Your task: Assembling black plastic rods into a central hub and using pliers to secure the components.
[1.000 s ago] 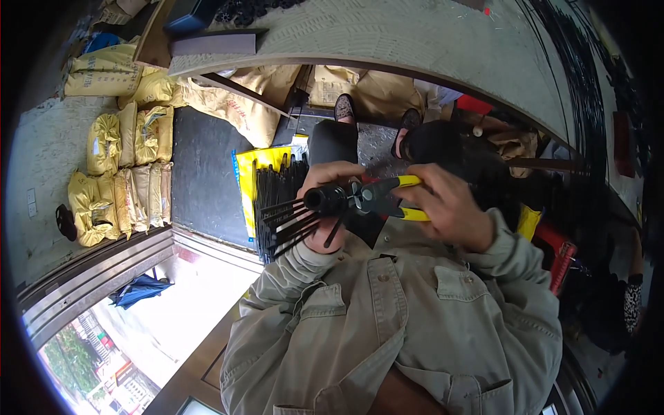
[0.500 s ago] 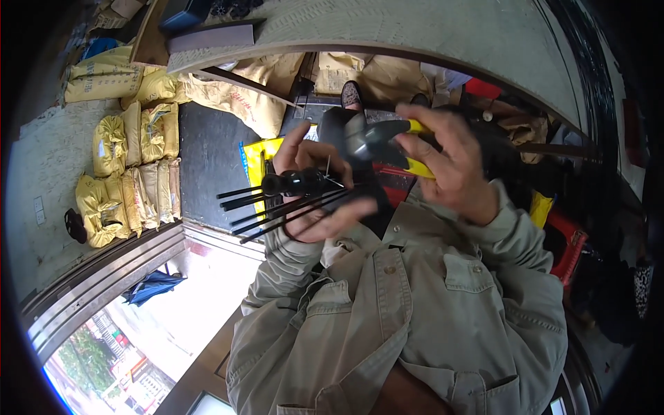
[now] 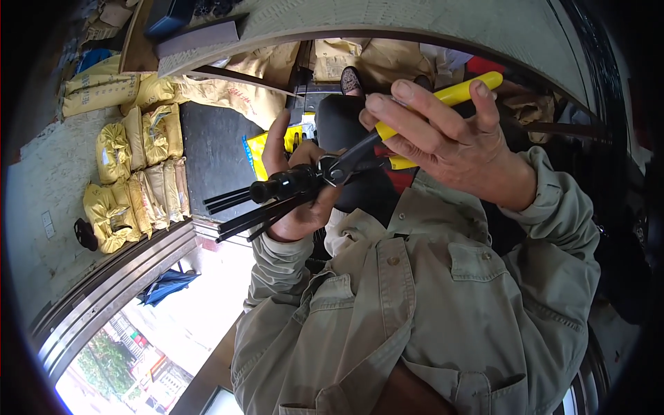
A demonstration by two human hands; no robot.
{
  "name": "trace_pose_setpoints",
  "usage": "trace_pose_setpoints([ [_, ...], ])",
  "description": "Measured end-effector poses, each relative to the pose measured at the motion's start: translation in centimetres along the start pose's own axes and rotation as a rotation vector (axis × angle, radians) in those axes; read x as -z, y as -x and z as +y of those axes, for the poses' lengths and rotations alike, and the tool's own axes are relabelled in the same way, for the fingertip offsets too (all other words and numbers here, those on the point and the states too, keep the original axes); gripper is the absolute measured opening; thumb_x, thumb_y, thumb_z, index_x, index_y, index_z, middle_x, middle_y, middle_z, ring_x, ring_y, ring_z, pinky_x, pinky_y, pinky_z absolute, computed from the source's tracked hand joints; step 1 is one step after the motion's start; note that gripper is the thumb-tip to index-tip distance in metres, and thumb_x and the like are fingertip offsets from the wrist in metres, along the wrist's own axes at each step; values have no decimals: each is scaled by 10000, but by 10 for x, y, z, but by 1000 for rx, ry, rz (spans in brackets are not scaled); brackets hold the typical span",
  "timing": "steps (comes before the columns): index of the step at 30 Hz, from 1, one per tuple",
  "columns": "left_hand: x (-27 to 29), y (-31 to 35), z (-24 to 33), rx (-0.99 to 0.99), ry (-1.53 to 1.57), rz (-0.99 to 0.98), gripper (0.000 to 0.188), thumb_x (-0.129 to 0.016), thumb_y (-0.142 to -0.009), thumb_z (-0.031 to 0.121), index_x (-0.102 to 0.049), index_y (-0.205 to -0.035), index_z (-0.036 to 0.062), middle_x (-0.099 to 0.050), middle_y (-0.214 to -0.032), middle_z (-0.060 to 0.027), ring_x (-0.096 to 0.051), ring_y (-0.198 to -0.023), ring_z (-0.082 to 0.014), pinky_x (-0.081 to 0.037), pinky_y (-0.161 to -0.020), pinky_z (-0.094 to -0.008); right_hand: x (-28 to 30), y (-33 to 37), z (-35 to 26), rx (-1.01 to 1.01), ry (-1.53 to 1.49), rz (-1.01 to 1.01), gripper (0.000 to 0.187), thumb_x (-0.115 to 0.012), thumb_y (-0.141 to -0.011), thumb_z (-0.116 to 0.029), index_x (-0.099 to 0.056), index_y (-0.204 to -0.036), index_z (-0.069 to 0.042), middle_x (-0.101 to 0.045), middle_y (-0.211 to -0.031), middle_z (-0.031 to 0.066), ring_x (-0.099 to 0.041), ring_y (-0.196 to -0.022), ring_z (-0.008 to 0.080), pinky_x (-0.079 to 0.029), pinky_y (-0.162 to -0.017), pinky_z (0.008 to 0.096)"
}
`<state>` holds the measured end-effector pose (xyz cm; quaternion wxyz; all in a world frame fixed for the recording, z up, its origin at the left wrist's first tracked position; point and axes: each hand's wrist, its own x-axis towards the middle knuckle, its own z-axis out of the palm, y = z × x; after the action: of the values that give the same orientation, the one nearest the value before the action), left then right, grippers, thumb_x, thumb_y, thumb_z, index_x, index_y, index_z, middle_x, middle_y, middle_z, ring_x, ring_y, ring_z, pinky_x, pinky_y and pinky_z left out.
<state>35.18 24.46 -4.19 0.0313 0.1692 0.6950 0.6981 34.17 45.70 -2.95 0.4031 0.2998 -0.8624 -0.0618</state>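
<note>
My left hand [image 3: 296, 225] is closed around a black tubular piece [image 3: 285, 185], one finger raised. Several thin straight black rods [image 3: 257, 216] stick out of that grip toward the left. My right hand [image 3: 456, 149] holds pliers [image 3: 358, 153] with yellow handles and dark metal jaws. Its fingers lie along the handles, which are spread apart. The jaws meet the right end of the black piece, close to my left fingers; exactly what lies between them is hidden.
A grey tabletop [image 3: 415, 21] curves across the far side. Filled yellow and brown sacks [image 3: 145, 142] are stacked at the left. A yellow packet [image 3: 257, 146] lies beyond my left hand. At the lower left, a blue umbrella [image 3: 166, 285] rests in a bright doorway.
The pliers have turned, and their jaws have come down to the end of the black piece. My right hand has shifted right, its fingers spreading along the handles.
</note>
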Motion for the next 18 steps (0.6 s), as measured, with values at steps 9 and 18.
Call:
trace_pose_setpoints([
  [9, 3, -8, -7, -107, -182, -112, 816, -604, -796, 70, -13, -1353, -15, -506, -752, -75, -525, -667, -139, -410, -678, -234, 11, 26, -37, -486, -862, -215, 422, -699, -700, -153, -546, -1088, -87, -411, -1223, 95, -395, -1176, 218, -224, -1021, 419],
  [18, -12, -7, 5, -62, -60, -2, 773, -584, -777, 13, -63, -1345, -39, -525, -787, -84, -511, -651, -128, -411, -654, -226, -6, -11, -43, -799, -1658, 51, 346, -736, -667, -78, -582, -968, -7, -455, -1069, 119, -488, -879, 169, -418, -729, 278],
])
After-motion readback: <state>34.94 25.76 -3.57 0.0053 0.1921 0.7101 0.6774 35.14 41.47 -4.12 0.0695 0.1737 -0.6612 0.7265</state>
